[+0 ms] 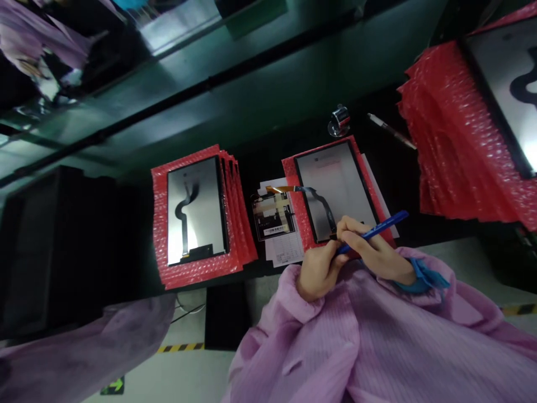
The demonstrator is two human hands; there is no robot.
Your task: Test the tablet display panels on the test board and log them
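Observation:
A display panel (335, 179) lies on red bubble wrap (310, 234) in front of me, its dark flex cable (324, 205) curving over the silvery back to an orange end at the left. At the panel's lower edge my left hand (319, 268) has its fingers pressed together; what they hold, if anything, is hidden. My right hand (371, 249) is closed on a blue pen-like tool (380, 228), whose lower end reaches the left fingers. Both hands are close together, near the base of the cable.
Left, another panel (195, 207) tops a red bubble-wrap stack (247, 246). Between lie a circuit part (273, 217) and papers (287, 249). Behind stand a metal object (339, 120) and a white pen (391, 131). A big red stack (457, 140) is right; a person's sleeve (104, 347) shows lower left.

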